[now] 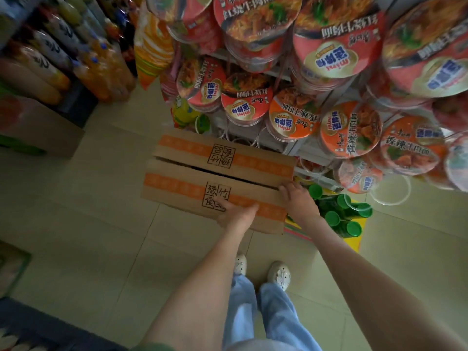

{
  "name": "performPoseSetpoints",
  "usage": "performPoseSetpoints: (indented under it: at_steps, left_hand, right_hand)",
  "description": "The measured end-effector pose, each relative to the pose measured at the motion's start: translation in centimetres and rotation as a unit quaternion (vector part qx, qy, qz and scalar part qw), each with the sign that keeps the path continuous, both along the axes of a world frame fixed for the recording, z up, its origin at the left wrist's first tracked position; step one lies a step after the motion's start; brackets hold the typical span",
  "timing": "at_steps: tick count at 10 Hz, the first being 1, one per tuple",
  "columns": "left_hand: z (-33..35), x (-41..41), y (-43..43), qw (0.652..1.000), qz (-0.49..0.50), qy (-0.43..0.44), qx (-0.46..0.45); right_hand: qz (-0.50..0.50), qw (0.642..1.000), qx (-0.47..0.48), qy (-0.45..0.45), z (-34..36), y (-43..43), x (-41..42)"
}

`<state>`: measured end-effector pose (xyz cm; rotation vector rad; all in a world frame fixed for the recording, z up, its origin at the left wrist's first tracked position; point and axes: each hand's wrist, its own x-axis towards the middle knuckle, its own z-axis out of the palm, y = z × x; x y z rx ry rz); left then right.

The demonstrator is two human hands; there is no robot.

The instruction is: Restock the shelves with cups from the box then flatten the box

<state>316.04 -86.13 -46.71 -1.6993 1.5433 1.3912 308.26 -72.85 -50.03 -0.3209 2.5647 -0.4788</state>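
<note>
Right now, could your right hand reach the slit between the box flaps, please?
Probably yes: the right hand rests on the box at its right end, beside the slit, and nothing covers it.

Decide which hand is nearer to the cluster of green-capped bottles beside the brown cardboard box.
Right. The right hand touches the right end of the brown cardboard box, next to the green-capped bottles; the left hand rests on its near flap, farther left.

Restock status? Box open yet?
Done: nothing clear; the shelves hold noodle cups, source unknown. In hand: left hand and right hand on the box, nearly shut, dark gap across its top. Left: open it, shelve whatever cups it holds, flatten it.
</note>
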Motion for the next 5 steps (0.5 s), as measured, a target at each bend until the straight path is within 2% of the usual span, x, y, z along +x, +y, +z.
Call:
performPoseSetpoints:
  at_steps: [1,2,3,4,5]
  left_hand:
    - [0.4,0.9,-1.5,0.96,-0.266,-0.024,-0.084]
    - [2.6,0.6,-2.4,0.87,-0.451,-0.039,-0.196]
    - [6.2,-0.6,-2.3,0.837,-0.51,-0.02,-0.198]
    - [9.6,-2.5,-2.3,0.823,-0.532,0.037,-0.196]
    - [12.9,-4.0,-2.0,0.834,-0.512,0.081,-0.19]
  right_hand:
    - [-0.004,1.0,-0.01,0.019,1.0,1.3,1.8]
    - [-0.008,0.998,-0.05,0.033,3.5,2.0,2.8]
    - [-0.005,0.993,-0.117,0.009,9.1,2.6,2.8]
    - [0.004,0.97,-0.244,0.014,19.3,2.9,1.9]
    - [0.035,0.906,-0.421,0.012,32.2,4.5,3.5]
